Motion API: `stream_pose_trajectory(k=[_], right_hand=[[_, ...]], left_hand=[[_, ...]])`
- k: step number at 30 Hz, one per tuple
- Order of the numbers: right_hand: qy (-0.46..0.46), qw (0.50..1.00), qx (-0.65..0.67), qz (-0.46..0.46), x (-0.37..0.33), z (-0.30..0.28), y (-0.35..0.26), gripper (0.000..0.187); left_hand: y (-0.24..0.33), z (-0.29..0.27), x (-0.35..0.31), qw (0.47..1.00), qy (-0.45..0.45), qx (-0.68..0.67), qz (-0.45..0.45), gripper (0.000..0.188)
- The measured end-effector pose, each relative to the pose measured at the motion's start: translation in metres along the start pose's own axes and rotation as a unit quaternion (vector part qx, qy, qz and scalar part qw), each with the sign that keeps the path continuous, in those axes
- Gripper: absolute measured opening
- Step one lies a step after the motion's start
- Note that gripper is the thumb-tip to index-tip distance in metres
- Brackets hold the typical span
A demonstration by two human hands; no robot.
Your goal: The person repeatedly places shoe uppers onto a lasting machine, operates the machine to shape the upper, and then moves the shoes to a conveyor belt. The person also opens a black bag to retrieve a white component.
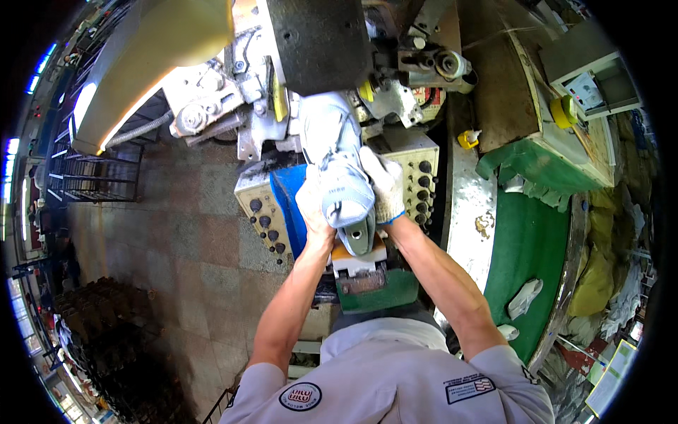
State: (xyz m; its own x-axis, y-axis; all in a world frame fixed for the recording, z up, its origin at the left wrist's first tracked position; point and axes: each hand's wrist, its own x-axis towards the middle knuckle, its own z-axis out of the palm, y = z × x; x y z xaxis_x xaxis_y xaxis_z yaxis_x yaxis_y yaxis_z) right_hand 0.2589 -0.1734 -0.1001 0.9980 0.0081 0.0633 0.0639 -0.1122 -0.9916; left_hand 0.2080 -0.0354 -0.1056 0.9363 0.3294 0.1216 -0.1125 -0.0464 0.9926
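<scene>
A pale blue-grey shoe upper is pulled over a grey-green shoe last, whose end shows at the heel. Its toe points away from me, beneath the black block of a machine. My left hand is closed against the left side of the heel, in bright light. On the other side my right hand, in a white knit glove with a blue cuff edge, grips the upper. The fingertips are partly hidden along the shoe. Just below the heel sits a white and orange machine support.
Panels with dark knobs flank the shoe, a left panel and a right panel. A pale lamp-like cover hangs upper left. To the right runs a green-lined bench with pale pieces. Dark racks stand lower left.
</scene>
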Motion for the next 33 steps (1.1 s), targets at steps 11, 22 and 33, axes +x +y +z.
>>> stream_pose_trajectory(k=[11,22,33], right_hand=[[-0.026,0.941,0.263,0.213,-0.046,-0.073,-0.013,0.055],[0.071,0.930,0.268,0.243,-0.121,-0.152,-0.028,0.061],[-0.097,0.946,0.224,0.212,-0.135,-0.140,-0.086,0.076]], left_hand=[[-0.087,-0.059,-0.094,0.939,-0.059,0.283,-0.189,0.047],[-0.168,-0.054,-0.190,0.931,-0.094,0.252,-0.247,0.043],[0.098,-0.108,-0.189,0.926,0.105,0.252,-0.261,0.054]])
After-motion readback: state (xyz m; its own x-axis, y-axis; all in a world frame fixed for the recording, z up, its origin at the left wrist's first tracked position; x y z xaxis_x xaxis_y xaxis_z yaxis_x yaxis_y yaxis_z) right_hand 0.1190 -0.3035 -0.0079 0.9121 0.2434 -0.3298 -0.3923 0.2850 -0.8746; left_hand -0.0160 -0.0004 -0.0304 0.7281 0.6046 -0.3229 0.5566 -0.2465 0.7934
